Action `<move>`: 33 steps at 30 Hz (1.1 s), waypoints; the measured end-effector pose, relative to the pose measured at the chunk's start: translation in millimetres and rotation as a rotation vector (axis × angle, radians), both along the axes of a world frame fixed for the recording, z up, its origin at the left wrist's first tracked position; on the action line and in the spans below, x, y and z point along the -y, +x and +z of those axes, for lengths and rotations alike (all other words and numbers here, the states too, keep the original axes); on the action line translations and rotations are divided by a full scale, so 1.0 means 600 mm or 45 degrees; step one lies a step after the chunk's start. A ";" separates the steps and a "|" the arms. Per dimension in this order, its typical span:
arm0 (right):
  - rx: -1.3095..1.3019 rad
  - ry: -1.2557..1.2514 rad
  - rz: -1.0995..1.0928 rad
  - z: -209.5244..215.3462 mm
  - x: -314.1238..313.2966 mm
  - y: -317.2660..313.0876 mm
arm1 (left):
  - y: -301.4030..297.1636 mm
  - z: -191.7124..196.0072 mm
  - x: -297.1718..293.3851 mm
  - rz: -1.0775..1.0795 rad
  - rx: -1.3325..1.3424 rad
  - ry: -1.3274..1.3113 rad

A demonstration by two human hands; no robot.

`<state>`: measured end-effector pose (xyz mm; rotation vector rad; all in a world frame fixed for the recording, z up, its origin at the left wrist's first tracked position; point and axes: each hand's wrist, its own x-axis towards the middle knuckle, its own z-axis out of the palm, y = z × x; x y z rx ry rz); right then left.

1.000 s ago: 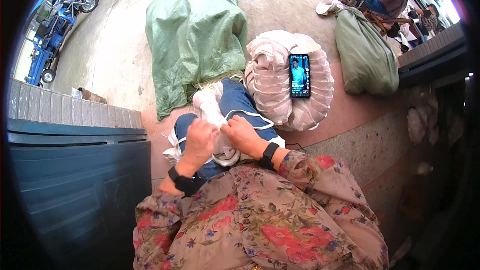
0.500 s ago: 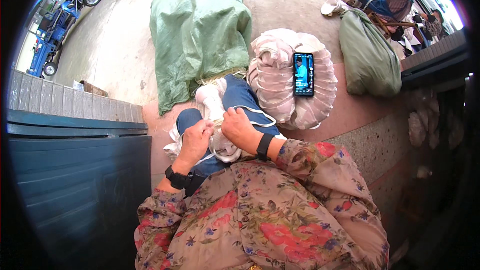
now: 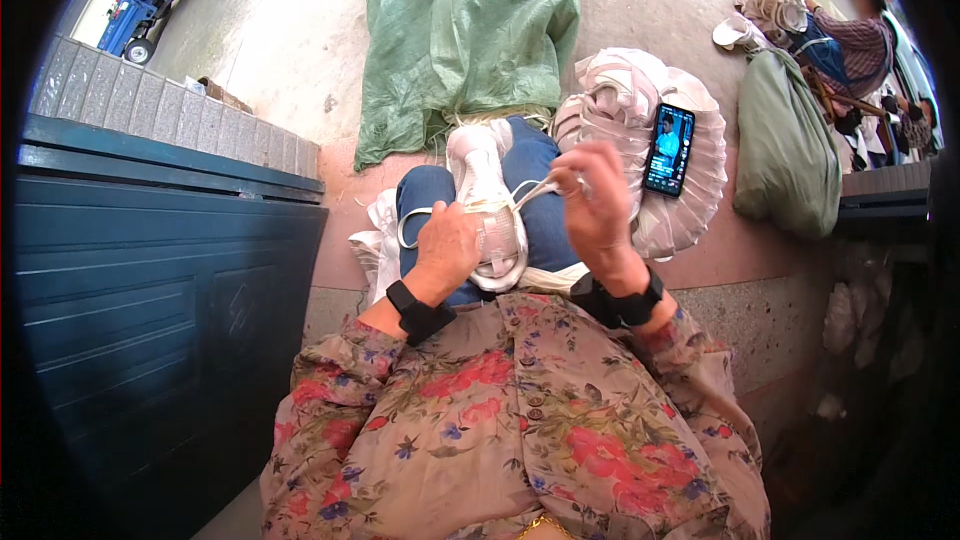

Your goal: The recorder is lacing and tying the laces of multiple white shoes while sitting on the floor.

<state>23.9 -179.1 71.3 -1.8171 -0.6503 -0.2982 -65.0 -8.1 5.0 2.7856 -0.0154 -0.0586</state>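
Observation:
A white shoe [image 3: 500, 245] with a mesh toe lies across my denim-covered lap, its toe toward me. My right hand [image 3: 600, 205] is raised just right of the shoe, smeared by motion. Between its closed fingers and the shoe a white shoelace [image 3: 536, 188] stretches taut. On the shoe's left side my left hand [image 3: 447, 248] is closed in a pinch, and a loop of lace bows out from it over my left knee. What exactly lies between the left fingertips is partly hidden.
Right of my knees, a coiled stack of whitish-pink shoe pieces [image 3: 690, 95] carries a lit phone [image 3: 668, 150]. A green woven sack [image 3: 465, 30] lies ahead, another sack [image 3: 785, 145] at right. A seated person [image 3: 850, 45] is beyond it. A dark blue door panel [image 3: 160, 310] stands left.
My right hand has swung up and right from the shoe, drawing the lace out. My left hand stays by the shoe, its lace loop now showing. The whole view has shifted.

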 end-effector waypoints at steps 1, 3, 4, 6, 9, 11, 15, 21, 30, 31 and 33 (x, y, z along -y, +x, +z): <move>-0.040 0.054 -0.047 0.015 0.004 0.001 | -0.001 -0.002 -0.002 0.000 -0.001 -0.004; -0.067 0.075 0.011 0.009 0.005 -0.003 | -0.003 -0.011 -0.005 0.006 0.019 -0.121; -0.445 0.260 0.119 -0.006 0.004 -0.012 | -0.001 -0.019 -0.004 -0.007 0.024 -0.128; -0.932 0.334 0.280 -0.029 0.007 -0.022 | -0.003 -0.037 -0.006 0.040 0.123 -0.318; -0.646 -0.055 0.209 -0.097 -0.001 -0.035 | -0.001 -0.059 -0.008 0.136 0.081 -0.507; -0.777 -0.261 0.263 -0.129 -0.002 -0.051 | 0.000 -0.060 -0.005 0.146 0.088 -0.483; -0.793 -0.458 0.355 -0.143 -0.006 -0.075 | 0.004 -0.046 0.013 0.066 0.213 -0.319; -0.443 -0.480 0.284 -0.155 -0.013 -0.061 | 0.000 -0.022 0.013 -0.093 0.310 -0.192; -0.320 -0.570 0.297 -0.163 -0.007 -0.069 | 0.004 -0.051 0.017 0.090 0.241 -0.343; -0.308 -0.616 0.300 -0.163 -0.006 -0.069 | 0.006 -0.043 0.019 0.086 0.240 -0.343; -0.284 -0.603 0.293 -0.167 -0.008 -0.068 | 0.007 -0.026 0.025 0.124 0.139 -0.468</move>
